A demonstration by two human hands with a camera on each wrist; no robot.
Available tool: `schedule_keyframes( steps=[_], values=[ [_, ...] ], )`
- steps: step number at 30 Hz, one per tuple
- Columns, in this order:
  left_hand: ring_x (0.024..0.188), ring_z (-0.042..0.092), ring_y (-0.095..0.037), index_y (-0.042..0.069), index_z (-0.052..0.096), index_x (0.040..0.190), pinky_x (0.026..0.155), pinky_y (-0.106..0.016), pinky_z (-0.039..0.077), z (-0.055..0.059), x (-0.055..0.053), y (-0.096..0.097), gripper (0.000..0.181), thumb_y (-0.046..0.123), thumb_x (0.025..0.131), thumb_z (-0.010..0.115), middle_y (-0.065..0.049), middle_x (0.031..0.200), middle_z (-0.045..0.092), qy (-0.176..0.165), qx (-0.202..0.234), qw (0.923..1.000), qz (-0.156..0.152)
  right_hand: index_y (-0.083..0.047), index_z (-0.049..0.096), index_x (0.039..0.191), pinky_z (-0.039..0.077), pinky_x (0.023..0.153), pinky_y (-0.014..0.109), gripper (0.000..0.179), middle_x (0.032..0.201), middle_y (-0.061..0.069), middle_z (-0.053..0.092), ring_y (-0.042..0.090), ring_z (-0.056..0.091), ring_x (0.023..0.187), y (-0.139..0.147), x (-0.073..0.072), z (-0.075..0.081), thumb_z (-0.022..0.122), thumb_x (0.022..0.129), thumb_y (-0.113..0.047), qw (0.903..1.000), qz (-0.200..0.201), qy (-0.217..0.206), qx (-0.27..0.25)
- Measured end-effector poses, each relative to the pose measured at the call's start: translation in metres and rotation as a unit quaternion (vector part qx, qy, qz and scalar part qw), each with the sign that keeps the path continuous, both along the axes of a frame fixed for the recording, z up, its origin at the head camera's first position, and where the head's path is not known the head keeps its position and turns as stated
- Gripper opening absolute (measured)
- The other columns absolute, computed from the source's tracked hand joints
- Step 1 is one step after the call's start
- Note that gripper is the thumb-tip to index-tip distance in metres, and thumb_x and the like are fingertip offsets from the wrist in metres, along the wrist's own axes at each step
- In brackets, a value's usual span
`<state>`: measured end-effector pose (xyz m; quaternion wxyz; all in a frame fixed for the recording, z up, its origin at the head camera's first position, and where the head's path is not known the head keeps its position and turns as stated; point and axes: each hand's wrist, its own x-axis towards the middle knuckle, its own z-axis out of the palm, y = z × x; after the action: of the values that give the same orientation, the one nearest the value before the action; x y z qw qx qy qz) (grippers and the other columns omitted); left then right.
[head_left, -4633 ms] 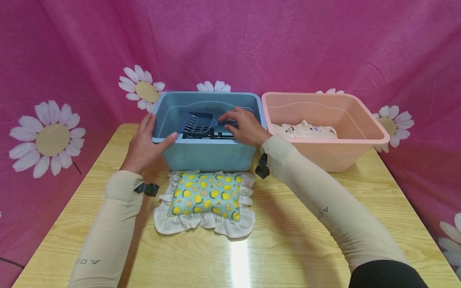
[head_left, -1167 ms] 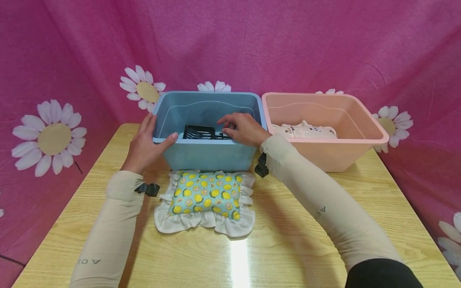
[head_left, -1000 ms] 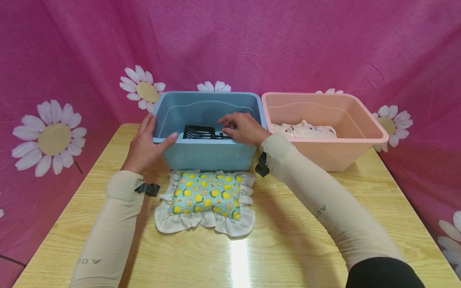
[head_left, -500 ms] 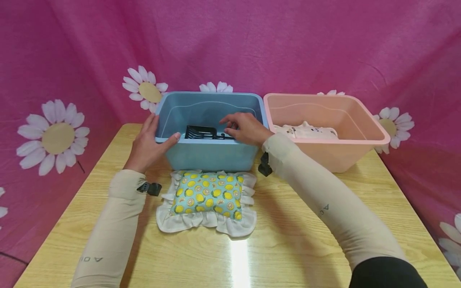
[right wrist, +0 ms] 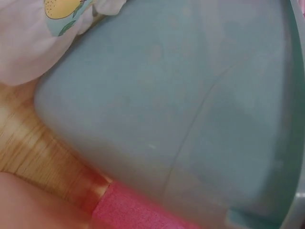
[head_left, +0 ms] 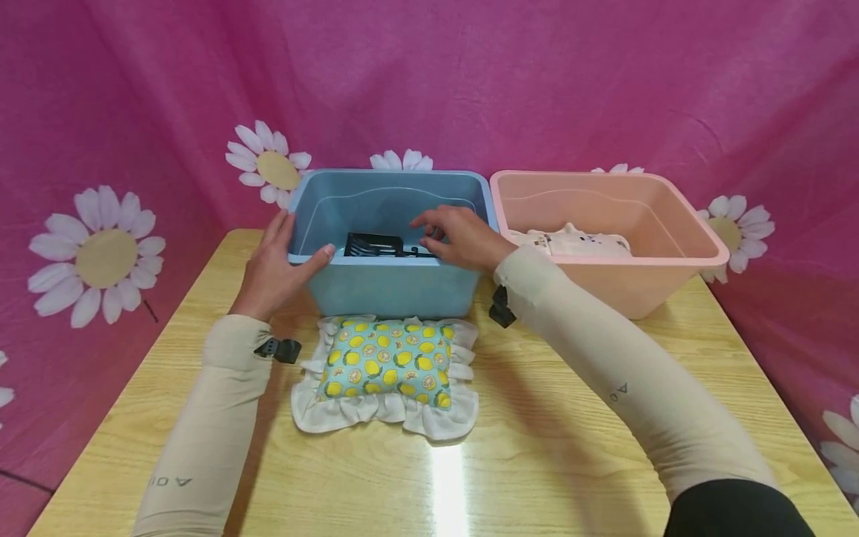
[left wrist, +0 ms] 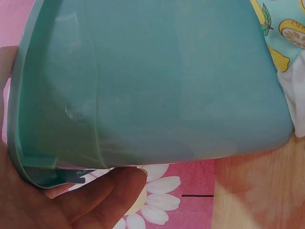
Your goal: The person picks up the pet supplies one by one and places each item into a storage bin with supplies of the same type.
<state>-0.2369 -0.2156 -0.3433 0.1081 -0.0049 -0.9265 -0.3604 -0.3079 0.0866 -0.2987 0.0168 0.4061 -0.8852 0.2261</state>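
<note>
A blue plastic bin (head_left: 396, 287) stands on the table. My left hand (head_left: 274, 265) grips its front left corner, thumb over the front rim and fingers along the outer side. The left wrist view shows those fingers (left wrist: 109, 200) wrapped past the rim. My right hand (head_left: 463, 237) hovers over the bin's right part, fingers loosely bent, with nothing visible in them. Low inside the bin lies a black slotted utensil (head_left: 372, 245), its handle running toward my right hand; the front wall hides part of it. The right wrist view is mostly filled by the bin's wall (right wrist: 143, 105).
To the right, a pink bin (head_left: 624, 287) touches the blue one and holds a folded cream cloth (head_left: 570, 242) with small prints. A lemon-print pillow (head_left: 385, 365) with white ruffles lies before the blue bin. Pink flowered fabric (head_left: 429, 82) hangs behind the table (head_left: 550, 462).
About 4.6 seconds ago my right hand held a dark blue slotted scoop in the bin; it is out of sight now. Since then, both hands have stayed nearly still.
</note>
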Motion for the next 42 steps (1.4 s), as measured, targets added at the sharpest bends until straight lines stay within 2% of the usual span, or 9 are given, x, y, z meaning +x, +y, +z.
schedule_keyframes(
  steps=[8,16,25,32,37,42],
  values=[
    [0.141,0.023,-0.039,0.019,0.013,0.156,0.100,-0.065,0.036,-0.001,0.000,0.000,0.097,0.065,0.084,0.057,-0.003,0.162,0.007,0.004,-0.004,1.0000,-0.002,-0.010,0.062,0.126,0.050,0.076,0.030,0.032,0.104,0.008,0.063,0.018,0.061,0.091,0.005,0.007,0.003,0.062,0.094,-0.014,0.9996,0.011,0.024,-0.008],
    [0.140,0.024,-0.039,0.018,0.013,0.156,0.101,-0.065,0.036,-0.002,-0.001,-0.001,0.096,0.064,0.084,0.058,-0.004,0.162,0.008,0.007,-0.003,1.0000,-0.003,-0.009,0.063,0.124,0.048,0.089,0.034,0.032,0.111,0.008,0.064,0.019,0.059,0.100,0.009,0.016,0.008,0.063,0.093,-0.015,0.9979,0.030,0.055,-0.018],
    [0.141,0.023,-0.040,0.018,0.013,0.156,0.101,-0.066,0.035,-0.001,0.000,0.000,0.097,0.065,0.084,0.057,-0.005,0.162,0.008,0.001,-0.006,1.0000,-0.001,-0.008,0.063,0.125,0.046,0.095,0.034,0.032,0.120,0.006,0.063,0.019,0.054,0.111,0.018,0.027,0.008,0.061,0.095,-0.020,0.9974,0.022,0.062,-0.030],
    [0.141,0.022,-0.040,0.017,0.013,0.156,0.101,-0.066,0.035,0.001,-0.001,0.000,0.098,0.065,0.084,0.057,-0.005,0.162,0.008,0.003,-0.008,1.0000,-0.001,-0.010,0.063,0.126,0.047,0.092,0.033,0.033,0.120,0.006,0.061,0.018,0.053,0.110,0.023,0.040,0.009,0.062,0.095,-0.021,0.9966,0.019,0.064,-0.049],
    [0.141,0.022,-0.040,0.018,0.013,0.156,0.101,-0.066,0.035,0.001,-0.001,0.000,0.098,0.065,0.084,0.058,-0.005,0.162,0.008,0.003,-0.006,1.0000,-0.001,-0.011,0.064,0.125,0.048,0.088,0.032,0.032,0.118,0.005,0.061,0.017,0.053,0.107,0.023,0.049,0.006,0.062,0.095,-0.022,0.9943,0.042,0.072,-0.065],
    [0.142,0.021,-0.040,0.020,0.012,0.156,0.100,-0.066,0.035,0.001,0.001,0.000,0.099,0.066,0.083,0.058,-0.004,0.162,0.007,-0.004,-0.002,1.0000,0.004,-0.010,0.066,0.121,0.047,0.090,0.033,0.029,0.114,0.005,0.063,0.018,0.053,0.107,0.018,0.059,0.001,0.063,0.095,-0.020,0.9895,0.070,0.097,-0.081]
  ],
)
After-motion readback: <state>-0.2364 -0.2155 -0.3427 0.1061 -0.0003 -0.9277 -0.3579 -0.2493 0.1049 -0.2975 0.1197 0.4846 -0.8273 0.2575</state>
